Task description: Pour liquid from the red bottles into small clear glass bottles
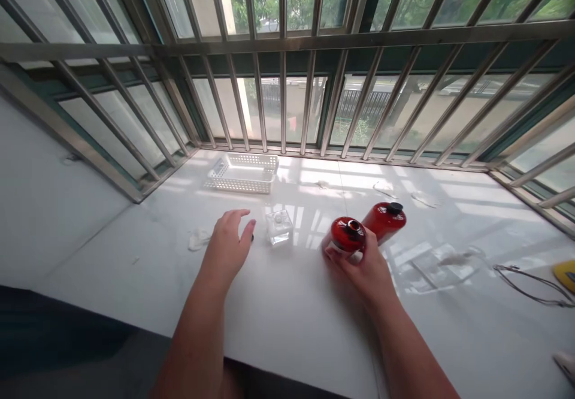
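Note:
My right hand (365, 269) is wrapped round a red bottle (347, 235) with an open neck, held tilted on the white sill (287, 303). Just behind it a second red bottle (385, 220) with a black cap lies on its side. My left hand (228, 247) hovers over the sill with fingers loosely spread and nothing in them. Something small and dark peeks out beside its fingertips; I cannot make it out. A small clear square glass bottle (279, 226) stands just right of that hand.
A white slotted plastic basket (242, 173) sits at the back near the barred window (287, 87). Bits of white fluff (198, 239) lie on the left. A clear plastic sheet (444, 265) and a thin wire loop (527, 282) lie to the right, with a yellow object (566, 274) at the edge.

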`<act>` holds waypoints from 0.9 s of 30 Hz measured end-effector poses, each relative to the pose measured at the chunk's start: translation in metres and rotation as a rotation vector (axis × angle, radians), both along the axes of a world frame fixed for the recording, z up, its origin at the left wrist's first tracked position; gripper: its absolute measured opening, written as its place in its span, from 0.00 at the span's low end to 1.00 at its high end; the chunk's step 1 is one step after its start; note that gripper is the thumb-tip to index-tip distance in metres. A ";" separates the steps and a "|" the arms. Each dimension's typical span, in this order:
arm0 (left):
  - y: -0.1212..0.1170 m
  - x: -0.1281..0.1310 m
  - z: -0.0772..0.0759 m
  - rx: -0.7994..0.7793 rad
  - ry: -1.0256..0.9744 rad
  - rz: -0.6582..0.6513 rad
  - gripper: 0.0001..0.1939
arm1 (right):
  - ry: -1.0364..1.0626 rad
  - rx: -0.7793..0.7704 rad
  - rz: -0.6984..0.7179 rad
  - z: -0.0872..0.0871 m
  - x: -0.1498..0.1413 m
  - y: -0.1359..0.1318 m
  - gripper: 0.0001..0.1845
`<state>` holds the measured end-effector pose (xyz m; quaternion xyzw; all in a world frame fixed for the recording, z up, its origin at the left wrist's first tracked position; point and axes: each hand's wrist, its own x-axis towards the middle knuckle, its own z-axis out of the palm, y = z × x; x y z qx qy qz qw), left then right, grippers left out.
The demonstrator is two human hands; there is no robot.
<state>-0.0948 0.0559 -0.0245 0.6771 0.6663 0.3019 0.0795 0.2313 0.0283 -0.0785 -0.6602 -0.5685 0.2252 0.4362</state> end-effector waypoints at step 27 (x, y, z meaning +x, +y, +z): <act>0.014 -0.034 -0.007 -0.006 -0.192 0.270 0.20 | 0.017 -0.012 0.035 -0.005 0.001 0.002 0.45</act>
